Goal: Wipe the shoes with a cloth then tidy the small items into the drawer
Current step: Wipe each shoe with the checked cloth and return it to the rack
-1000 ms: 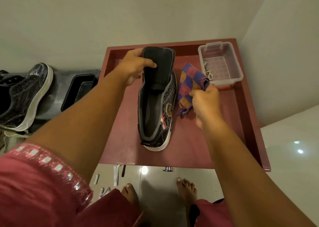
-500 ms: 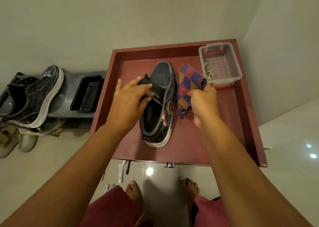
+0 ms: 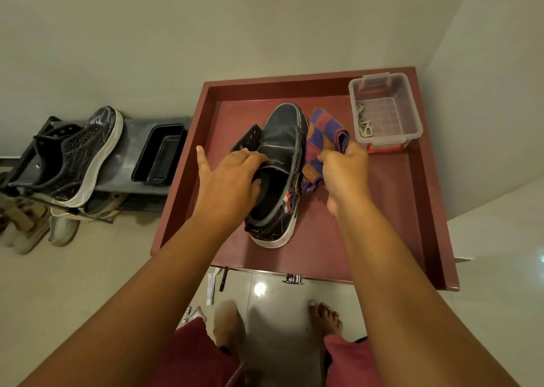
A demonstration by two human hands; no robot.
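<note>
A black high-top shoe (image 3: 284,127) with a white sole lies upright on the dark red cabinet top (image 3: 368,216), toe pointing away from me. My left hand (image 3: 232,177) rests on its tongue and collar, fingers reaching into the opening. A purple and orange checked cloth (image 3: 319,135) lies just right of the shoe, and my right hand (image 3: 343,170) grips its near edge. A second black shoe (image 3: 85,157) with a white sole stands on a rack at the left.
A clear plastic box (image 3: 410,113) holding small metal pieces sits at the cabinet's back right corner. A drawer knob (image 3: 293,278) shows below the front edge. Small items (image 3: 210,288) lie on the floor near my bare feet. A black tray (image 3: 160,154) rests on the rack.
My left hand has lowered the shoe from a raised, tilted hold to flat on the cabinet and moved onto its collar. My right hand stays on the cloth.
</note>
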